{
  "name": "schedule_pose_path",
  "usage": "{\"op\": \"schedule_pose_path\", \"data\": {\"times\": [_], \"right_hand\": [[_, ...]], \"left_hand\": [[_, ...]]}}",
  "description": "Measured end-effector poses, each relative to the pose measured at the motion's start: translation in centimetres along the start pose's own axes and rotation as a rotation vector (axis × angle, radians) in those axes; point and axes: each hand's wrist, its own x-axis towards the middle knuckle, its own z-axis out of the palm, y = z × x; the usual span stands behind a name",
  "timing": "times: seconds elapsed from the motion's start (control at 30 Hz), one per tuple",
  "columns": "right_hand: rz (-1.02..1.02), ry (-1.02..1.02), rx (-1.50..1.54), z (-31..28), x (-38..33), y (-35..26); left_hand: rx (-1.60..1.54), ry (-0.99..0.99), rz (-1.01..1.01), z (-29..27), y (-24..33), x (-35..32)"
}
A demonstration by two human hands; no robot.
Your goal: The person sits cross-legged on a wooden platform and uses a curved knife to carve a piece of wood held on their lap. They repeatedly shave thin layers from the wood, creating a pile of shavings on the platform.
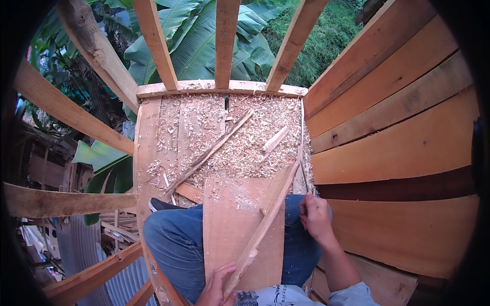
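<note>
A long, rough-edged strip of wood (266, 224) slants across my lap, its far end pointing up and right. My left hand (217, 287) is closed around its near end, by my shirt. Beneath the strip, a flat wooden board (224, 219) lies over my crossed legs, with a few shavings on it. My right hand (315, 217), beside my right knee, is closed on a thin, dark, blade-like tool (305, 176) that points away from me. The tool's handle is hidden in the fist, and its exact kind cannot be made out.
Curled shavings cover the plank floor (148, 132). A long stick (214, 148) and a short wood offcut (276, 140) lie there. Upright slats (224, 46) stand along the far and left edges. A plank wall (393, 143) rises close on the right. Large leaves (184, 46) show beyond.
</note>
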Motion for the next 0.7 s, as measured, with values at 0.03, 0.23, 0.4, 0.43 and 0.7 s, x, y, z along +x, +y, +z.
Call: {"op": "schedule_pose_path", "data": {"times": [0.03, 0.23, 0.4, 0.43, 0.7], "right_hand": [[-0.121, 0.047, -0.063, 0.2, -0.7, 0.7], [-0.477, -0.129, -0.712, 0.4, -4.1, -2.7], [-0.401, 0.157, -0.796, -2.6, 1.4, -1.2], [-0.35, 0.193, -0.78, -3.0, 2.2, -1.2], [-0.494, -0.118, -0.719, 0.5, -4.0, -2.5]], "left_hand": [[-0.034, -0.008, 0.009, -0.1, -0.1, 0.0], [-0.069, -0.004, -0.036, 0.2, -0.1, -0.1], [0.009, -0.03, 0.008, 0.1, 1.0, 0.1], [0.077, -0.04, 0.013, -0.1, 1.6, 0.1], [0.021, 0.019, 0.03, 0.1, 1.4, -0.1]]}}
